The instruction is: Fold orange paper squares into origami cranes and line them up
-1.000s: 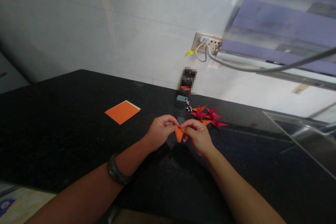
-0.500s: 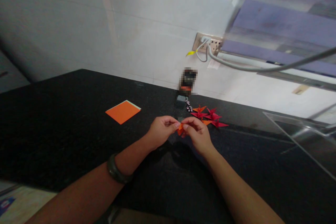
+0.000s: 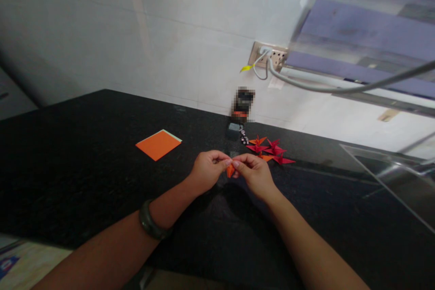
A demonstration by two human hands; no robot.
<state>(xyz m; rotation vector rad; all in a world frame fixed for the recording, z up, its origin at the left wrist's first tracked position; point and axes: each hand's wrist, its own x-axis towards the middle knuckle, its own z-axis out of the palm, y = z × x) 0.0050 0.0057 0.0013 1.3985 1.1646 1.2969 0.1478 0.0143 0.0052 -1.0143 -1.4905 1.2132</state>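
Observation:
Both of my hands meet above the black counter (image 3: 84,163), pinching a small folded orange paper piece (image 3: 230,171). My left hand (image 3: 208,170) grips its top with thumb and fingertips closed; a dark band sits on that wrist. My right hand (image 3: 255,175) pinches the same piece from the right. Most of the paper is hidden by the fingers. Just beyond my right hand lie several finished red and orange folded paper cranes (image 3: 270,149). A flat stack of orange paper sheets (image 3: 158,144) lies to the left.
A small dark object (image 3: 234,130) stands by the tiled wall behind the cranes. A wall socket (image 3: 272,56) with a grey cable is above. A steel sink (image 3: 394,170) is set into the counter at the right.
The orange piece hung as a wider triangle below my fingers a second ago. Now it is narrower and mostly tucked between the fingertips. My hands have stayed in place.

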